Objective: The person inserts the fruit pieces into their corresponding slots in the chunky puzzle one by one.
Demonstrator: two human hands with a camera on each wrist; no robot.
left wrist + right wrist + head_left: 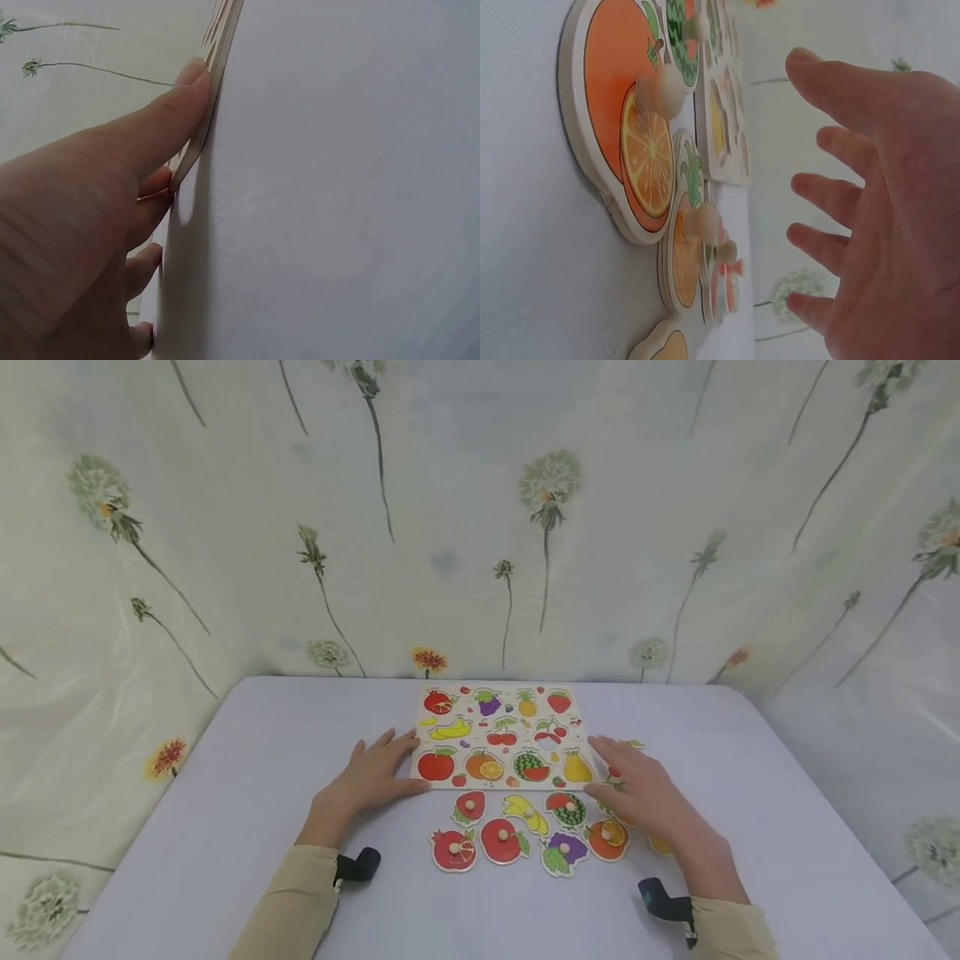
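Observation:
A wooden fruit puzzle board (480,789) lies flat at the back of the table, with fruit pictures in rows. At its front left corner is my left hand (372,774), thumb along the front edge and fingertips touching the left side, as the left wrist view shows. My right hand (637,785) hovers by the board's right edge, fingers spread and holding nothing. In front of the board lie knobbed pieces: strawberry (465,814), banana (517,806), watermelon (558,802), pomegranate (446,839), apple (495,835), grapes (577,843) and orange (607,97). A pineapple piece (679,277) and others are partly hidden under my right hand.
The white table (225,827) spreads out on both sides of the board and pieces. Behind it hangs a pale curtain (450,602) printed with dandelions. A small black camera is strapped on each wrist.

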